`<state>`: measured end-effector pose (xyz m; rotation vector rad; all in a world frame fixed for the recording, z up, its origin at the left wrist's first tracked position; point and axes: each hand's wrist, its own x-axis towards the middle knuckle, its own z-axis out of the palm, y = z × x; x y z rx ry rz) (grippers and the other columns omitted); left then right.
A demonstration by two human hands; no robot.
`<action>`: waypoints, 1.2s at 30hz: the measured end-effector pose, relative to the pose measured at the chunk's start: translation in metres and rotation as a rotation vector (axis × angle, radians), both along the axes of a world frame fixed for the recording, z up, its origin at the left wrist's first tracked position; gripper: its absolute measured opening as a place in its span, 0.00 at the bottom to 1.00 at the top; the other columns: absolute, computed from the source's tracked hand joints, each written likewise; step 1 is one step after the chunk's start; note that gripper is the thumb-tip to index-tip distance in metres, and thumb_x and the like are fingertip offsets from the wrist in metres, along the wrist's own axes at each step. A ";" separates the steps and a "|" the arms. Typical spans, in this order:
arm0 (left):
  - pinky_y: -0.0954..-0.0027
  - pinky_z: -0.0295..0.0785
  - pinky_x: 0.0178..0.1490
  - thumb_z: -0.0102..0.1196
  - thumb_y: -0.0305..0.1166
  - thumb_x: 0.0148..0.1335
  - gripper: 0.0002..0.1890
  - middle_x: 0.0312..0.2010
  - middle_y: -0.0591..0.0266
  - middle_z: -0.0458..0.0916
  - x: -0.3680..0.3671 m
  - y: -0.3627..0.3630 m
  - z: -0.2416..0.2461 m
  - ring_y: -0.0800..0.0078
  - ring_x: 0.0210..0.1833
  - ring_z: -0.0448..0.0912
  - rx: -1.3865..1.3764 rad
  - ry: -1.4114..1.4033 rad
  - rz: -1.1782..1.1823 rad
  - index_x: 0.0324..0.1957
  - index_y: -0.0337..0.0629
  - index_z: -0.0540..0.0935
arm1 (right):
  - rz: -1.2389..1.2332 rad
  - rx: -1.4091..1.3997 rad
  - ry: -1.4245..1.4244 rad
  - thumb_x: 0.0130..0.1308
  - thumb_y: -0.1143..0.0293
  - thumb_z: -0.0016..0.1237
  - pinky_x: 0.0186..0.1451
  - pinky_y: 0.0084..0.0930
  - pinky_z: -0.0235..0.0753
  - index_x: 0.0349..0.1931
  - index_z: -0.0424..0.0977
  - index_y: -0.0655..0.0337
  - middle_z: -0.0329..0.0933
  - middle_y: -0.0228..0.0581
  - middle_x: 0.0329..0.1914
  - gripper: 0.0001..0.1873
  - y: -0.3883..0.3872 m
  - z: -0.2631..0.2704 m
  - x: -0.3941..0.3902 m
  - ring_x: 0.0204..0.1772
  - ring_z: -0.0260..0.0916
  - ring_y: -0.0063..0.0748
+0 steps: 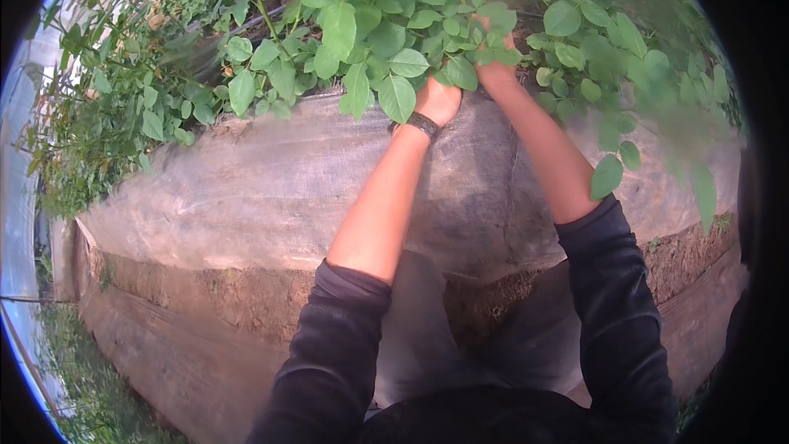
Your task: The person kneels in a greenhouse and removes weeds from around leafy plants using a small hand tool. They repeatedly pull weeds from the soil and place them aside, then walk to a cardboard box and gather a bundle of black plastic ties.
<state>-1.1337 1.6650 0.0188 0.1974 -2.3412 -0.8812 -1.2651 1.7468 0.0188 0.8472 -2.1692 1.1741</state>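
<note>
Both of my arms reach forward into low leafy plants that look like rose bushes. My left hand (439,100), with a dark bracelet (424,126) at the wrist, is at the lower edge of the foliage; green leaves (396,98) cover its fingers. A little farther in and to the right, my right hand (497,71) is among the leaves, its fingers mostly hidden by leaflets (493,18). Whether either hand holds a stem cannot be seen. Beneath the wrists lies a greyish woven ground cover (468,179) over the raised bed.
Taller leafy stems (262,6) rise at the left, and blurred foliage (653,86) hangs close at the right. A bare soil edge (246,296) runs below the cover, in front of my knees. Plastic sheeting (18,197) stands at the far left.
</note>
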 end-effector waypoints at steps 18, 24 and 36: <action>0.53 0.76 0.46 0.50 0.32 0.66 0.11 0.38 0.46 0.84 0.010 0.002 -0.004 0.44 0.43 0.81 0.066 0.027 -0.060 0.43 0.36 0.80 | 0.057 0.418 0.088 0.57 0.61 0.56 0.42 0.44 0.75 0.42 0.78 0.54 0.81 0.43 0.39 0.14 0.006 -0.022 -0.006 0.41 0.79 0.49; 0.53 0.75 0.50 0.48 0.31 0.67 0.13 0.42 0.44 0.84 0.009 0.007 -0.002 0.44 0.49 0.81 0.055 -0.035 0.003 0.48 0.36 0.81 | -0.039 0.595 -0.201 0.60 0.63 0.55 0.51 0.41 0.77 0.54 0.76 0.57 0.81 0.45 0.49 0.21 0.000 -0.028 0.001 0.48 0.78 0.51; 0.50 0.75 0.49 0.56 0.20 0.56 0.15 0.39 0.43 0.81 0.016 0.015 -0.007 0.41 0.45 0.80 -0.180 0.201 0.071 0.47 0.36 0.78 | 0.042 0.231 0.270 0.55 0.58 0.57 0.51 0.43 0.61 0.40 0.79 0.51 0.78 0.32 0.44 0.14 -0.013 -0.040 -0.006 0.52 0.71 0.36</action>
